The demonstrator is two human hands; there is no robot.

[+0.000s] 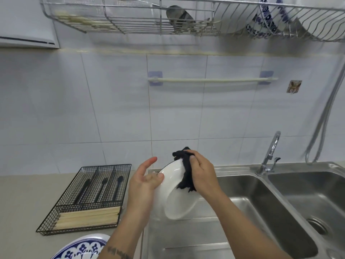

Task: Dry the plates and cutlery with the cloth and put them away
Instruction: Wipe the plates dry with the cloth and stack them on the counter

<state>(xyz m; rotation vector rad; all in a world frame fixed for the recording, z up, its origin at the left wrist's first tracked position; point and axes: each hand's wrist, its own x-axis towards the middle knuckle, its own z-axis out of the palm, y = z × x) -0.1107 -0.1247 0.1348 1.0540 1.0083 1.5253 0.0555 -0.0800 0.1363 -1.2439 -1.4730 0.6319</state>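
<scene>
A white plate (pixel 179 200) with a thin dark rim is tilted on edge above the sink's drainboard. My left hand (pixel 143 182) holds its left rim, thumb on the inner face and index finger stretched upward. My right hand (pixel 202 174) grips a black cloth (pixel 184 172) and presses it against the plate's upper right rim. A black wire cutlery tray (pixel 85 199) on the counter to the left holds black cutlery (pixel 101 186) and a bundle of wooden chopsticks (pixel 89 217).
A wall-mounted wire rack (pixel 168 17) overhead carries several plates, some blue-patterned (pixel 265 19), and a metal utensil. A blue-and-white plate (pixel 82 247) lies at the counter's front edge. Double steel sink (pixel 280 202) with faucet (pixel 270 152) to the right; towel bar (pixel 211 80) on the tiles.
</scene>
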